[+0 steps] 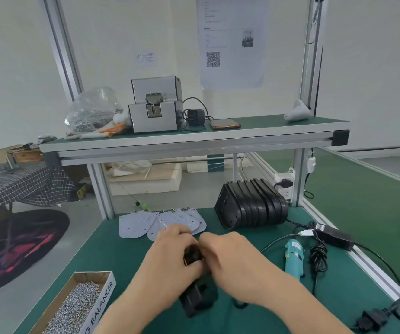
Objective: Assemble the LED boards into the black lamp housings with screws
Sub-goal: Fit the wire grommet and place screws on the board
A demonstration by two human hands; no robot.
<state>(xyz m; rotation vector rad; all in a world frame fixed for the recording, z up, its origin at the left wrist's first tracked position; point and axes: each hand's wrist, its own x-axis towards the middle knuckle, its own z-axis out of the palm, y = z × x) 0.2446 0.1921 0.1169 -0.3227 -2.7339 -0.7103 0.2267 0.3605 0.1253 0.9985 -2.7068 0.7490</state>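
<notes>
My left hand is wrapped round one black lamp housing, fingers curled over its upper end, holding it tilted just above the green bench. My right hand meets it from 3 o'clock, fingers bent down onto the same housing; motion blur hides exactly what the fingertips pinch.

At 12 o'clock from my hands the LED boards lie fanned and overlapping; I count at least four, with thin wires at their far ends. At 1 o'clock one nested stack of housings lies on its side, roughly ten shells, too tight to count surely. One teal electric screwdriver lies at 3 o'clock, its cable coiled beside it. One open cardboard box of screws sits at 8 o'clock.

On the shelf at 12 o'clock stand one screw feeder, one bag of screws and one phone.
</notes>
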